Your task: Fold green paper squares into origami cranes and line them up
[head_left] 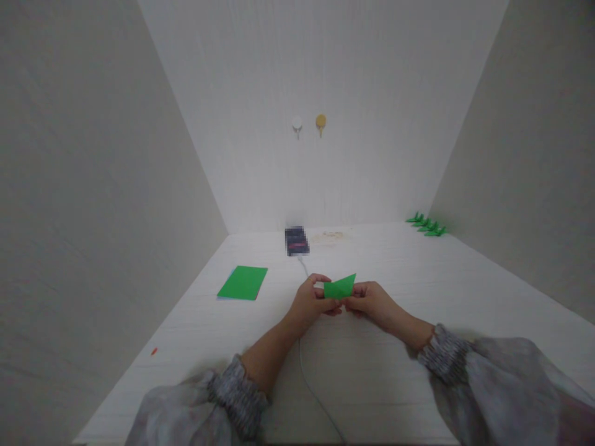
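A small folded piece of green paper (pixel 339 287), triangular with a point sticking up to the right, is held above the white table (pixel 409 272) near its middle. My left hand (pixel 310 303) pinches its left side, thumb and fingers closed on the fold. My right hand (pixel 372 303) grips its lower right edge with closed fingers. Both hands touch each other under the paper. Grey patterned sleeves cover both forearms.
A stack of green paper sheets (pixel 242 283) lies flat to the left. Several folded green paper figures (pixel 426 225) stand in a row at the back right corner. A dark blurred device (pixel 296 241) sits at the back with a white cable (pixel 310 384) running toward me. Two hooks (pixel 308 124) hang on the wall.
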Tool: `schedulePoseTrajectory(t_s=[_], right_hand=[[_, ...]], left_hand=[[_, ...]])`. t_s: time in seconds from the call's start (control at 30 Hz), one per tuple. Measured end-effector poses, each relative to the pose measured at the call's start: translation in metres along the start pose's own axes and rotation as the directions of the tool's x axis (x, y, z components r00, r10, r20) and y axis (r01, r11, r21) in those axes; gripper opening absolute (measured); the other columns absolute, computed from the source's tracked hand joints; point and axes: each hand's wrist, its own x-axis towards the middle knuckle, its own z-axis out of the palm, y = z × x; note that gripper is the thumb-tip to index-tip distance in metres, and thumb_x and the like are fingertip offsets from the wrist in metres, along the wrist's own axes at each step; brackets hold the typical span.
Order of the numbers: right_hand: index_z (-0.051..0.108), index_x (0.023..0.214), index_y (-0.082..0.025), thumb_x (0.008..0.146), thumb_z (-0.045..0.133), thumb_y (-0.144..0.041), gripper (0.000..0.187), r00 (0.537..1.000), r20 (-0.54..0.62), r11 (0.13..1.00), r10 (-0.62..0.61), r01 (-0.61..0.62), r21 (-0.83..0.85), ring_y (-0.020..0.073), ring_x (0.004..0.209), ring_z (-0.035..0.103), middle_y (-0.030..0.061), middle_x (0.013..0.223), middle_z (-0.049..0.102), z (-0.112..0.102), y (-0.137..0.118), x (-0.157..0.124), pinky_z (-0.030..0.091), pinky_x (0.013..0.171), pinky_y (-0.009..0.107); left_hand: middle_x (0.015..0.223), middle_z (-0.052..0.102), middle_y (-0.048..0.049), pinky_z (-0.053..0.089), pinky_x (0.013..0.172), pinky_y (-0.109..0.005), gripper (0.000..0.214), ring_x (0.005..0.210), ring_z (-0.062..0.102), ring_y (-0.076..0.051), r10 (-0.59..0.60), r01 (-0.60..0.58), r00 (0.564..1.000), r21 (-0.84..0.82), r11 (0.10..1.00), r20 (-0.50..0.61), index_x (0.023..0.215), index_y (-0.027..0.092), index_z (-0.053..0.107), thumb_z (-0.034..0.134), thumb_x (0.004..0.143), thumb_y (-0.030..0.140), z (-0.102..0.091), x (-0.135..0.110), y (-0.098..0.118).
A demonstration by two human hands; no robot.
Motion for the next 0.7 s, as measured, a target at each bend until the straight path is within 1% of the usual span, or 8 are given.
schedulePoseTrajectory(t_s=[0.13,0.27,0.37,0.5,0.63,0.7], right_hand=[[0.057,0.053,-0.013,0.062,0.061,-0.023,0.014,1.000,0.019,0.999,-0.004,0.003,0.045,0.0057,0.038,0.040,-0.0028,0.045,0.052,-0.001,0.002,0.001,0.030,0.038,0.019],[0.058,0.053,-0.013,0.063,0.060,-0.021,0.012,0.999,0.029,0.992,-0.015,0.011,0.122,0.0060,0.039,0.042,-0.0019,0.047,0.054,-0.005,0.007,0.003,0.031,0.039,0.019],[0.058,0.053,-0.013,0.063,0.061,-0.022,0.014,0.999,0.040,0.986,-0.007,0.000,0.168,0.0060,0.038,0.042,-0.0013,0.047,0.055,-0.007,0.009,0.003,0.031,0.039,0.019],[0.060,0.055,-0.012,0.064,0.061,-0.023,0.014,0.999,0.052,0.983,-0.002,-0.008,0.185,0.0059,0.039,0.042,-0.0011,0.048,0.055,-0.008,0.007,0.001,0.030,0.039,0.019],[0.060,0.056,-0.012,0.063,0.060,-0.023,0.013,0.998,0.058,0.983,-0.003,-0.008,0.183,0.0061,0.038,0.042,-0.0012,0.047,0.054,-0.008,0.005,0.001,0.030,0.039,0.019],[0.059,0.054,-0.012,0.063,0.060,-0.023,0.014,0.999,0.041,0.983,-0.001,-0.006,0.183,0.0060,0.038,0.041,-0.0015,0.045,0.053,-0.008,0.004,0.001,0.028,0.039,0.019]], left_hand=[[0.061,0.064,-0.0023,0.049,0.054,-0.029,0.053,0.052,0.062,-0.016,-0.006,0.007,0.999,-0.027,1.000,0.036,0.089,0.017,0.035,0.073,0.052,0.021,-0.001,0.000,0.000],[0.068,0.066,-0.0042,0.049,0.064,-0.035,0.054,0.063,0.064,-0.019,0.006,0.004,0.994,-0.092,0.996,0.107,0.090,0.018,0.033,0.073,0.053,0.019,-0.003,-0.004,0.002],[0.070,0.066,-0.0048,0.048,0.070,-0.037,0.056,0.068,0.064,-0.020,0.006,0.014,0.986,-0.123,0.992,0.166,0.093,0.018,0.032,0.072,0.054,0.017,-0.006,-0.006,0.004],[0.073,0.066,-0.0060,0.046,0.076,-0.039,0.055,0.074,0.064,-0.020,0.021,0.019,0.973,-0.170,0.985,0.230,0.094,0.018,0.032,0.072,0.056,0.016,-0.008,-0.009,0.005],[0.076,0.066,-0.0075,0.045,0.077,-0.040,0.054,0.077,0.063,-0.021,0.020,0.026,0.970,-0.182,0.983,0.243,0.094,0.018,0.033,0.071,0.057,0.016,-0.009,-0.011,0.006],[0.079,0.066,-0.0086,0.045,0.076,-0.040,0.053,0.078,0.063,-0.022,0.010,0.032,0.972,-0.171,0.985,0.236,0.094,0.018,0.033,0.071,0.058,0.018,-0.009,-0.011,0.006]])
